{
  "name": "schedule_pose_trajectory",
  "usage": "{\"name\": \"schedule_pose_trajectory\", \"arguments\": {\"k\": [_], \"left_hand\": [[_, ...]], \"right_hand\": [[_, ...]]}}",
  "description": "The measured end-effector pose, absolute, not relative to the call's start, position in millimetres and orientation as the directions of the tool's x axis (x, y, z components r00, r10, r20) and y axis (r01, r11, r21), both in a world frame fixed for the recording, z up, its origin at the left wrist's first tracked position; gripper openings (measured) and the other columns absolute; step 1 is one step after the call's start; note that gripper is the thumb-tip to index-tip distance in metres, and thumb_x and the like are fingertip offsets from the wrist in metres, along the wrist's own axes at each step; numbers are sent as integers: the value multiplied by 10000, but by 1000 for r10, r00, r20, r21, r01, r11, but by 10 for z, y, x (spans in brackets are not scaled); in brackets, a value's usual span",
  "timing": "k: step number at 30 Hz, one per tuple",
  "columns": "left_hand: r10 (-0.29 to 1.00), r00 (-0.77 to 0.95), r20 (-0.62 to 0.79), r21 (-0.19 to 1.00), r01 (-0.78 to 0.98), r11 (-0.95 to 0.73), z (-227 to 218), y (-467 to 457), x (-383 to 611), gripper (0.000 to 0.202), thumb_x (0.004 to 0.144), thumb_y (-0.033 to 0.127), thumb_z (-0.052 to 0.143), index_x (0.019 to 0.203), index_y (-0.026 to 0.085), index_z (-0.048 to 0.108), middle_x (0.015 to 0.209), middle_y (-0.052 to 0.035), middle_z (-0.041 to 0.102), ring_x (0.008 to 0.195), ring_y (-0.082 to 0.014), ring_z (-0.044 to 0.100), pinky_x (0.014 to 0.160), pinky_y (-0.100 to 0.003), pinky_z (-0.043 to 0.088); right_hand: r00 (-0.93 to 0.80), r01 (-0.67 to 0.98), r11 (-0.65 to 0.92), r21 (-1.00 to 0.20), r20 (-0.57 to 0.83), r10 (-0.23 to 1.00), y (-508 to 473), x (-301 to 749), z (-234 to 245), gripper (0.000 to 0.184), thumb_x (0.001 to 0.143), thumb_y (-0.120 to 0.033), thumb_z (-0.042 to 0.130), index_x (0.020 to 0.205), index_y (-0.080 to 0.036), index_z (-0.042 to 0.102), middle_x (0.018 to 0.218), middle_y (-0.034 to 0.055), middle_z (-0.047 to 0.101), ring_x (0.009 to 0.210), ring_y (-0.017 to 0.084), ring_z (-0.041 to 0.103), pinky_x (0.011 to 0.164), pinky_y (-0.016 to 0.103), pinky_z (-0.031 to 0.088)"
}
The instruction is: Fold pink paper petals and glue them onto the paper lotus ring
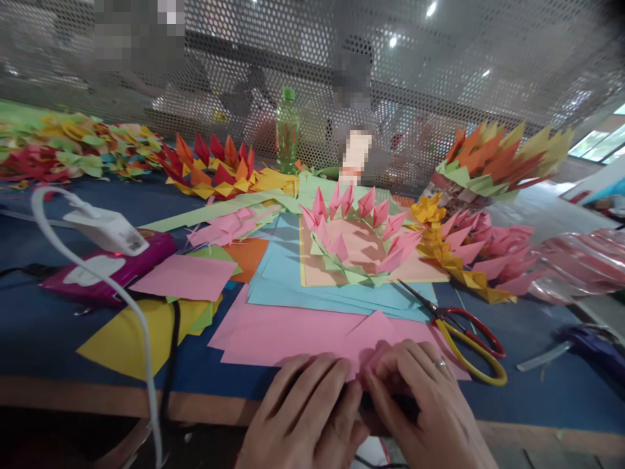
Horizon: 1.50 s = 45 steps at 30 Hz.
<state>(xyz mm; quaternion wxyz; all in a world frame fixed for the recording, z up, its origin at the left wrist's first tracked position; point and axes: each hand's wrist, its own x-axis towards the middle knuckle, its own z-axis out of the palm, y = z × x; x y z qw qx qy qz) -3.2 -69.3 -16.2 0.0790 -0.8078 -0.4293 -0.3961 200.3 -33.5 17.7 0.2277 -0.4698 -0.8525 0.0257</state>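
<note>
Low in the view, my left hand [307, 407] and my right hand [430, 407] meet over a small piece of pink paper [378, 326], partly folded by the look of it. The right thumb and fingers pinch its near edge. My left fingers press together at its left side; the fingertips and the lower part of the paper are partly hidden. Beneath lie pink sheets [273, 332], with blue sheets [280, 280] farther back. Scissors [434, 308] with red and yellow handles rest just beyond my right hand. A ring of pink folded points on a green base [336, 264] stands behind the sheets.
At left are a purple box [156, 251] with a white charger [105, 228] and cables, and yellow paper [131, 335]. Farther back stand a red-orange paper ring [209, 172] and a green-capped bottle [287, 133]. A purple glue gun [598, 355] lies at right.
</note>
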Motion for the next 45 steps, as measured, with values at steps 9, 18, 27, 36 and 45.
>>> {"name": "schedule_pose_trajectory", "arguments": {"k": [9, 18, 27, 36, 45], "left_hand": [[619, 350, 704, 172, 761, -626, -220, -693, -53, 265, 1032, 283, 552, 1175, 182, 752, 1224, -10, 761, 1203, -196, 630, 1248, -385, 264], [620, 389, 681, 144, 760, -634, -178, -699, -137, 258, 1020, 237, 571, 1216, 181, 729, 1279, 5, 738, 1238, -190, 636, 1268, -378, 260], [615, 353, 705, 156, 769, -620, -149, -757, -134, 242, 1011, 221, 569, 1161, 164, 750, 1255, -23, 749, 1207, -202, 663, 1254, -376, 285], [615, 331, 716, 180, 764, -620, -67, -756, -128, 257, 1014, 190, 539, 1172, 170, 741, 1232, -32, 755, 1188, -201, 669, 1172, -362, 398], [599, 287, 748, 193, 768, -610, 21, -732, -90, 222, 983, 174, 566, 1101, 177, 754, 1157, -60, 770, 1096, -210, 706, 1010, -357, 548]], "right_hand": [[-424, 806, 536, -253, 386, 819, -327, 2025, 178, 155, 971, -287, 590, 1108, -241, 535, 899, 18, 668, 784, 197, 631, 647, 305, 516], [-455, 769, 548, -329, 320, 831, -330, 2062, 225, 130, 997, -222, 527, 1119, -264, 508, 963, 21, 664, 844, 204, 634, 702, 326, 530], [-468, 735, 565, -374, 323, 822, -345, 2115, 175, 217, 995, -150, 492, 1176, -271, 501, 1038, 36, 658, 944, 206, 618, 775, 338, 538], [-454, 708, 587, -393, 383, 804, -355, 2394, 230, 251, 1024, -145, 421, 1210, -272, 533, 1157, 51, 650, 1113, 155, 619, 940, 275, 513], [-406, 792, 545, -275, 430, 807, -201, 2465, 255, 372, 975, -108, 412, 1271, -257, 581, 1246, 60, 677, 1163, 185, 650, 956, 343, 550]]}}
